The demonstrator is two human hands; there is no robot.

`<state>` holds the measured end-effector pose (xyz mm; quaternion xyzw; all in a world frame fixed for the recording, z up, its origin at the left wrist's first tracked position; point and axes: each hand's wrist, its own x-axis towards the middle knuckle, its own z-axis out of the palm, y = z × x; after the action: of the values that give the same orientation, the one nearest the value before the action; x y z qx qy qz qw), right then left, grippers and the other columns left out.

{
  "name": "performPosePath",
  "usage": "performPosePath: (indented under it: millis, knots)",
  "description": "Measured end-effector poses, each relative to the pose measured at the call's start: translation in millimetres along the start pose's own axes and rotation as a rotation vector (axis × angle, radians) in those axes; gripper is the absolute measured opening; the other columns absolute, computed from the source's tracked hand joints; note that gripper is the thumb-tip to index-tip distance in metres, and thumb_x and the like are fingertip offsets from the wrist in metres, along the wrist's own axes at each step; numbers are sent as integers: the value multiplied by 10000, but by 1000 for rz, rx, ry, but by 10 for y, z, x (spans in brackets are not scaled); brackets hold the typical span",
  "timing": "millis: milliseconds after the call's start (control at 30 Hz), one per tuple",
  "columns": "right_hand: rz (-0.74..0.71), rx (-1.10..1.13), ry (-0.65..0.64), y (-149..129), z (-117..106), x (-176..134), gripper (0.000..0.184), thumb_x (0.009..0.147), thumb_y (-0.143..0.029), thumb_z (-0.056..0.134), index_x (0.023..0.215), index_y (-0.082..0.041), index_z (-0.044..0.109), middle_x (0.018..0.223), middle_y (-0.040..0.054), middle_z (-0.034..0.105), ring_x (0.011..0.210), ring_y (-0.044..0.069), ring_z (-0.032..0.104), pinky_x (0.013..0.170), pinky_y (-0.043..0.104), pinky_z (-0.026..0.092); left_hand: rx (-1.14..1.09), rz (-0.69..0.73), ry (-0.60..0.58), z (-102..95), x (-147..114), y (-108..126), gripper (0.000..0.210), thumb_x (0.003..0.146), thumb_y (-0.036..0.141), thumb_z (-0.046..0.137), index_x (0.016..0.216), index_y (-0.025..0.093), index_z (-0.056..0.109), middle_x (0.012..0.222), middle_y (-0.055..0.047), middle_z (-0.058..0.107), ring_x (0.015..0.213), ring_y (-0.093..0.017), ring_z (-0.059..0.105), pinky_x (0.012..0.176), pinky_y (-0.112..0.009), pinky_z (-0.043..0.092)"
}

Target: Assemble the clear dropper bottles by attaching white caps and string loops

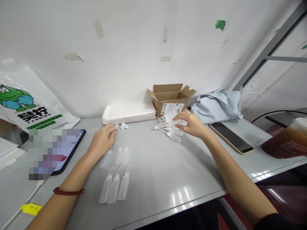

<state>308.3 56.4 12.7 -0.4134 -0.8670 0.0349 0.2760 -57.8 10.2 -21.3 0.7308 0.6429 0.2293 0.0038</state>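
My left hand (103,140) has its fingers curled, with the fingertips at a small white cap (116,125). A few more white caps (123,126) lie just beyond. Partly under that hand is a clear plastic squeeze bottle (105,160) with a thin tube. Beside it lie two similar bottles (122,156), and closer to me three more bottles (114,188) in a row, tubes pointing away. At the right, my right hand (192,124) reaches over a heap of the same bottles (174,136); thumb and forefinger close round one bottle (181,122) there.
White foam trays (129,113) are stacked against the wall beside an open cardboard box (168,99). Light-blue cloth (217,105), a phone (231,137) and a drink cup (285,140) occupy the right. Another phone (69,153) leans at left, near a printed bag (33,99).
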Motion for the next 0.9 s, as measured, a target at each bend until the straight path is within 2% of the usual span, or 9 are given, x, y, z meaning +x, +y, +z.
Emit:
performPosePath:
  millis: [233,500,567,633,667,700,800,900]
  knots:
    - [0,-19,-27,29,69,-6,180,766,-161,627,930,-198,692,949,85,624,916,253,515,813,401,439,30,-16,-30,2,-2,-61,358,782,258,371,889,164,699,1069,-107,707,962,-267,651,881,-361,472]
    - [-35,2,3,41,53,3,137,783,-165,619,904,-196,678,914,81,619,891,245,532,795,402,451,-19,-143,-47,-73,-3,-17,311,711,214,433,865,195,703,969,-81,729,837,-261,669,825,-343,469]
    - [-48,33,77,-114,105,8,100,818,-202,595,888,-182,663,883,89,622,870,242,537,776,395,453,-34,-186,-47,-111,-4,25,304,716,231,455,880,189,707,921,-79,731,824,-265,668,812,-345,468]
    - [-71,130,175,-405,221,-24,112,862,-229,550,893,-166,637,845,93,624,836,225,548,779,388,453,-53,-227,-38,-140,-5,75,303,723,269,482,910,187,706,898,-75,731,811,-264,667,799,-350,472]
    - [-98,214,159,-591,297,-61,133,886,-234,520,943,-167,620,837,84,624,824,209,553,782,372,458,-79,-247,-26,-148,-6,104,303,722,293,497,920,190,703,892,-73,731,815,-264,665,798,-353,474]
    - [-156,311,101,-790,378,-113,159,905,-241,494,996,-167,601,829,75,621,799,191,556,766,347,466,-135,-271,-9,-153,-8,139,300,715,315,519,920,192,699,889,-72,730,829,-264,662,800,-355,476]
    - [-428,461,-263,-1330,602,-313,276,921,-316,496,1120,-137,563,904,87,606,838,171,549,767,284,475,-412,-288,11,-145,-33,281,300,667,361,594,888,176,677,900,-82,722,883,-260,651,808,-359,485]
    - [-571,417,-361,-1605,739,-465,404,924,-411,477,1202,-127,546,884,82,580,794,165,519,761,265,467,-653,-280,-33,-135,-85,470,318,626,371,668,868,167,640,914,-77,705,891,-238,646,820,-357,497]
